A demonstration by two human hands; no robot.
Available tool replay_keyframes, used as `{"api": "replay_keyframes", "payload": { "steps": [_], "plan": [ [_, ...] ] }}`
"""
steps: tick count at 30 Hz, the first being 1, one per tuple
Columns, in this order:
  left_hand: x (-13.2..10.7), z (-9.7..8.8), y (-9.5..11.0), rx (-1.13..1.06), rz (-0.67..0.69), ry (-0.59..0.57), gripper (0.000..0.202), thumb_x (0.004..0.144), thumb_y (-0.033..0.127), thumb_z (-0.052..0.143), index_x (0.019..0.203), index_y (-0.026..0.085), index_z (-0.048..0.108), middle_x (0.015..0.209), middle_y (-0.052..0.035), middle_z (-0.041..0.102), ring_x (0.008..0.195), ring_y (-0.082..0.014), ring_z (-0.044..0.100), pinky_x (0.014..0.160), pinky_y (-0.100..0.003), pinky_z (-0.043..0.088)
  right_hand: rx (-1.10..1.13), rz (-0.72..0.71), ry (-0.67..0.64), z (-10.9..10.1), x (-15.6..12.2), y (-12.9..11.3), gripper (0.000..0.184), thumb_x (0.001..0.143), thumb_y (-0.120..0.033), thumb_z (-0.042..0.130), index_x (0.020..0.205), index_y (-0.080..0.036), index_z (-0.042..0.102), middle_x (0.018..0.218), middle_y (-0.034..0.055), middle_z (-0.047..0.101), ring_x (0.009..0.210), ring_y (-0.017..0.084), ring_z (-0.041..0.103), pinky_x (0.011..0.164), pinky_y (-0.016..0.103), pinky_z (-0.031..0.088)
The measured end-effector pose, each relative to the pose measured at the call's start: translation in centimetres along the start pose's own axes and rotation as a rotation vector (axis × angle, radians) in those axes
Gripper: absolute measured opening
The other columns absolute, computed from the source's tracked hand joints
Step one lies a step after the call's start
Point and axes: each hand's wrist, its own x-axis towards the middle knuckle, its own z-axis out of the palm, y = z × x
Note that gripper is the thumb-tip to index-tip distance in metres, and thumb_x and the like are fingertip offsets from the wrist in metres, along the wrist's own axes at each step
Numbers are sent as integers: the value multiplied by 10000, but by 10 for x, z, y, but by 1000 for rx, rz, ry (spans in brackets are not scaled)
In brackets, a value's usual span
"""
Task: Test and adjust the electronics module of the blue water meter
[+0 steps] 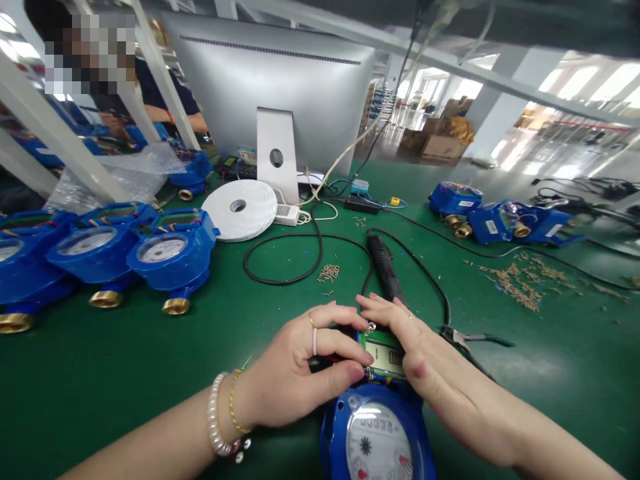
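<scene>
In front of me lies a blue water meter [379, 433] with a round dial under a clear cover. A green circuit board [384, 354] with a small display sits in the box at its far end, coloured wires along its near edge. My left hand [305, 367] grips the board's left side, thumb and fingertips on it. On the other side my right hand [430, 360] bends over the board's right and far edges; its fingertips are partly hidden. Just beyond my fingers is a black corded electric screwdriver [384, 267].
Several blue water meters stand at left [167, 257] and more at right [493, 223]. Small screws lie in a pile [329, 273] and scattered [523, 283]. A white tape roll [240, 210], cables, pliers [480, 339] and a monitor [275, 87] are here. A co-worker is behind, at left.
</scene>
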Motion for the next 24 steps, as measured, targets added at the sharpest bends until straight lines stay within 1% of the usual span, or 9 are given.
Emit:
{"api": "replay_keyframes", "payload": {
  "steps": [3,6,9,14,16,18,20,22,24],
  "plan": [
    [-2,4,2,5,-20,33,146,826,163,630,926,233,711,1177,-54,616,1143,-197,562,1032,-361,416,170,54,38,0,-1,4,626,964,-601,156,1416,-230,379,1495,51,322,1412,255,199,1155,561,107],
    [-4,8,3,16,-50,48,147,819,174,642,930,248,705,1302,-50,540,1211,-220,516,1038,-376,415,287,85,77,3,-2,7,675,954,-626,153,1439,-202,356,1507,54,290,1412,261,193,1159,554,91],
    [-5,10,4,25,-91,35,169,795,184,673,947,256,691,1383,-42,496,1256,-233,489,1035,-369,421,378,115,102,5,-4,8,663,954,-627,187,1449,-212,335,1517,39,264,1412,258,194,1164,542,87],
    [-2,9,8,92,-146,34,188,723,175,744,885,252,690,1295,-51,592,1167,-230,576,893,-315,516,664,137,154,6,-4,14,577,974,-588,204,1407,-266,409,1488,-3,339,1389,209,270,1169,453,186],
    [-1,7,9,96,-175,28,163,726,169,740,858,252,694,1259,-50,619,1153,-231,588,858,-306,534,830,108,137,7,-4,20,545,990,-546,196,1387,-262,438,1466,3,379,1373,195,307,1156,424,239],
    [-1,6,9,97,-189,22,144,735,167,732,843,255,695,1236,-47,636,1164,-236,583,869,-315,534,960,92,151,9,-6,28,512,999,-508,222,1355,-243,477,1440,25,422,1351,194,351,1141,408,278],
    [-1,6,9,100,-185,22,138,740,166,726,839,256,694,1223,-47,645,1172,-239,579,889,-329,530,989,100,198,11,-11,34,452,996,-476,295,1321,-249,512,1419,33,449,1333,200,380,1135,410,291],
    [-1,7,9,101,-175,28,137,742,166,725,843,254,693,1218,-50,649,1174,-242,578,897,-339,529,936,117,258,13,-18,37,387,986,-438,370,1301,-276,529,1413,23,457,1328,205,387,1137,416,287],
    [-1,9,9,111,-177,36,134,745,168,724,844,253,693,1228,-51,643,1164,-240,584,917,-353,520,868,135,273,12,-23,33,359,975,-403,419,1302,-296,522,1409,15,460,1315,207,405,1119,407,325]
  ]
}}
